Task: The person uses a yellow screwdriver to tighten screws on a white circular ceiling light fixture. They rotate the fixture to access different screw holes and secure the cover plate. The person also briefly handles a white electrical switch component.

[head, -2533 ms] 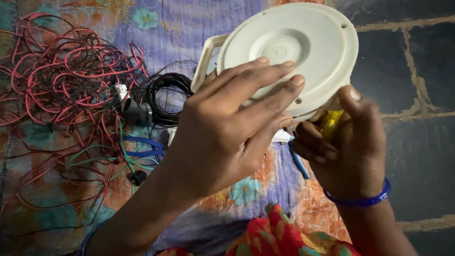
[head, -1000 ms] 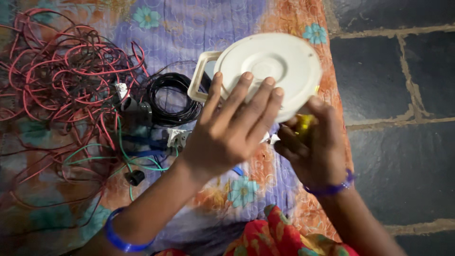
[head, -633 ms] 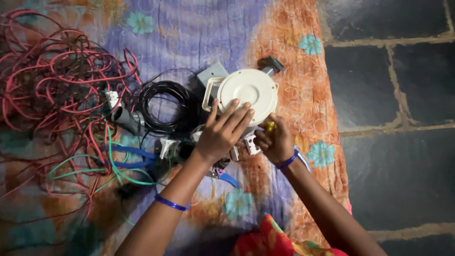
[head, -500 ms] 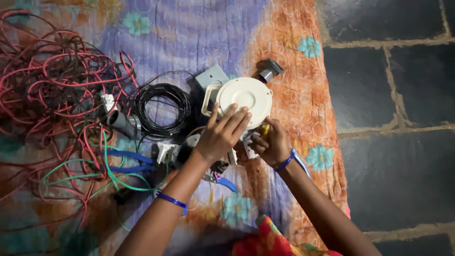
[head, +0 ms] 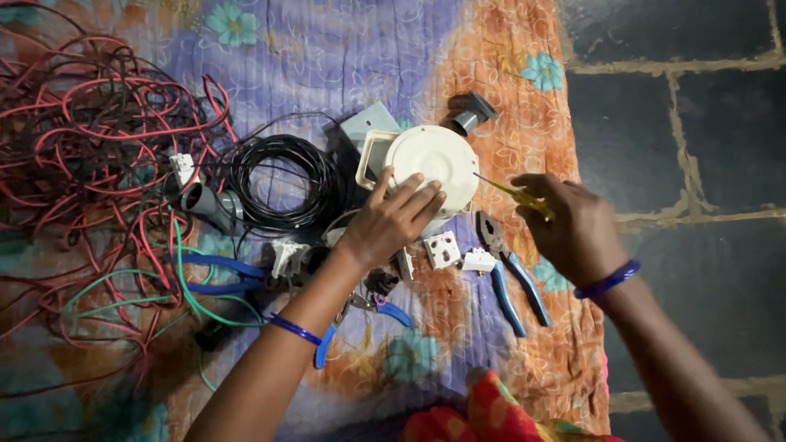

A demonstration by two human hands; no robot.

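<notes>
Near the middle of the flowered cloth (head: 295, 49) lies a round white plastic housing (head: 434, 160) with a squared handle loop at its left side. The left hand (head: 391, 219) rests on its near edge, fingers spread flat over the top and thumb raised, pressing it down rather than closing around it. The right hand (head: 573, 225), just right of the housing and clear of it, is closed around a yellow-handled screwdriver (head: 516, 194) whose thin shaft points left toward the housing's rim; whether the tip touches cannot be told. Both wrists wear blue bangles.

Between the hands, on the cloth, lie blue-handled pliers (head: 508, 274) with jaws pointing away, and just left of them two small white switch parts (head: 442, 250). A second blue-handled tool (head: 372, 311) lies under the left forearm. Far of the housing sit a grey square plate (head: 368, 123) and a short grey pipe fitting (head: 471, 113). Left of the housing is a coil of black cable (head: 278, 180), then a grey pipe piece (head: 209, 205), and further left a loose tangle of red and green wires (head: 90, 155). Dark stone floor (head: 688, 123) shows at the right.
</notes>
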